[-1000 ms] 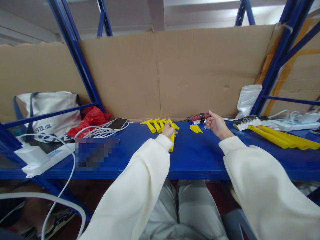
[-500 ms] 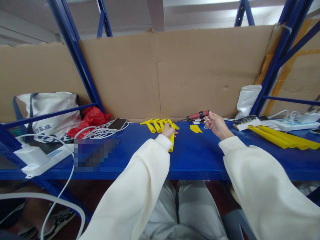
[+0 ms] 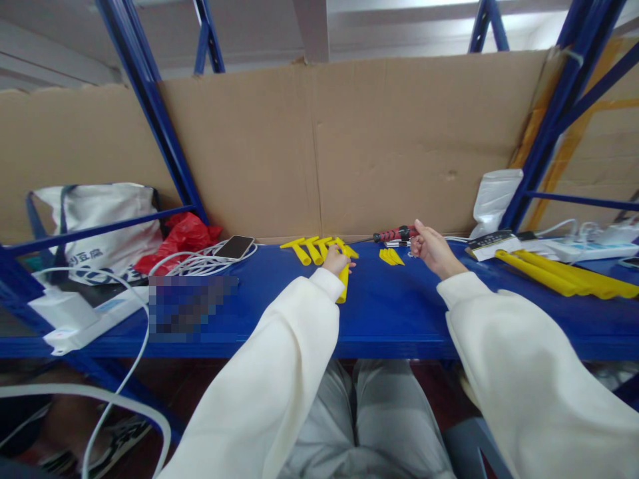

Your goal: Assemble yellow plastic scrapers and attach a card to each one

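My left hand is closed around a yellow T-shaped piece, with its tube end pointing toward me. Held level in my right hand is a screwdriver with a red and black handle; my fingers pinch the handle's end. Its thin shaft runs left to the head of the yellow piece by my left fingers. Whether the tip sits in a screw is too small to see. Several similar yellow T-shaped pieces lie just left of that hand. Small flat yellow pieces rest on the blue shelf below the screwdriver.
Long yellow tubes and a white power strip lie at right. On the left are a phone, coiled white cable, a red plastic bag and a cloth bag. Cardboard stands along the back.
The screwdriver handle has turned about its length and shows more black stripes. My right fingers have shifted slightly on its end. My left hand and the yellow piece have stayed put.
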The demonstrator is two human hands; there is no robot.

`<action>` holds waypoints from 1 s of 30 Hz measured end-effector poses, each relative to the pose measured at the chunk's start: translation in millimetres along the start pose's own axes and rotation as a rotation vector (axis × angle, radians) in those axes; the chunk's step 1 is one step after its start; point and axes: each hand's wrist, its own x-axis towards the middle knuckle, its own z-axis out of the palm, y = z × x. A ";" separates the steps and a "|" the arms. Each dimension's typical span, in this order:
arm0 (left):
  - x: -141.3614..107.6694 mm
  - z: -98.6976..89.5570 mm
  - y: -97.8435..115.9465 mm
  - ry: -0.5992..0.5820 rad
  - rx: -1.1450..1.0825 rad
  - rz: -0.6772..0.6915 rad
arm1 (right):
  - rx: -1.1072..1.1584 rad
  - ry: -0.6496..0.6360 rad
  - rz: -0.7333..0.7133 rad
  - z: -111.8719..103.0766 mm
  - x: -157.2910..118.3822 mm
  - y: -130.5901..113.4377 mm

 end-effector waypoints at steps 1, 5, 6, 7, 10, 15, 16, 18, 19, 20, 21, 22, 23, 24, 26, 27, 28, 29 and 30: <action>-0.4 0.1 0.1 -0.001 0.001 0.004 | -0.004 0.002 0.003 -0.1 0.2 0.1; -0.9 0.6 0.2 -0.004 0.023 0.025 | -0.033 0.036 0.050 0.6 1.8 0.8; -0.7 0.7 0.2 -0.006 0.033 0.027 | -0.045 0.052 0.065 0.8 2.5 1.3; -0.4 0.7 0.1 -0.008 0.042 0.028 | -0.055 0.067 0.077 0.7 3.3 1.9; 0.5 0.7 -0.2 -0.014 0.056 0.041 | -0.070 0.073 0.087 -0.7 6.0 4.8; 1.1 0.3 -1.1 -0.023 0.063 0.062 | -0.070 0.036 0.075 -3.5 7.6 7.2; 1.1 0.3 -1.3 -0.023 0.065 0.064 | -0.070 0.034 0.078 -3.3 7.2 6.8; 1.3 0.3 -1.5 -0.025 0.072 0.066 | -0.071 0.038 0.096 -1.8 5.7 4.8; 1.5 0.4 -1.5 -0.026 0.078 0.066 | -0.073 0.046 0.110 -0.6 4.5 3.5; 1.6 0.5 -1.6 -0.028 0.083 0.066 | -0.075 0.057 0.125 0.9 3.1 1.9; 1.8 0.6 -1.6 -0.029 0.087 0.066 | -0.080 0.072 0.142 2.6 1.5 0.2; 1.8 0.7 -1.5 -0.032 0.088 0.067 | -0.089 0.092 0.159 4.3 -0.3 -1.6; 1.8 0.8 -1.5 -0.035 0.087 0.069 | -0.101 0.114 0.177 6.1 -2.0 -3.4; 1.8 0.9 -1.5 -0.038 0.085 0.071 | -0.115 0.138 0.196 7.9 -3.8 -5.1; 1.9 1.1 -1.8 -0.041 0.079 0.078 | -0.141 0.181 0.233 11.0 -6.7 -8.1; 2.3 1.1 -2.1 -0.040 0.076 0.082 | -0.149 0.197 0.247 12.2 -7.8 -9.2; 3.1 1.1 -2.7 -0.038 0.074 0.087 | -0.154 0.208 0.259 13.1 -8.6 -10.1; 4.3 1.0 -3.4 -0.036 0.072 0.092 | -0.156 0.216 0.267 13.8 -9.1 -10.7; 5.9 0.9 -4.3 -0.033 0.071 0.098 | -0.157 0.222 0.273 14.1 -9.3 -11.0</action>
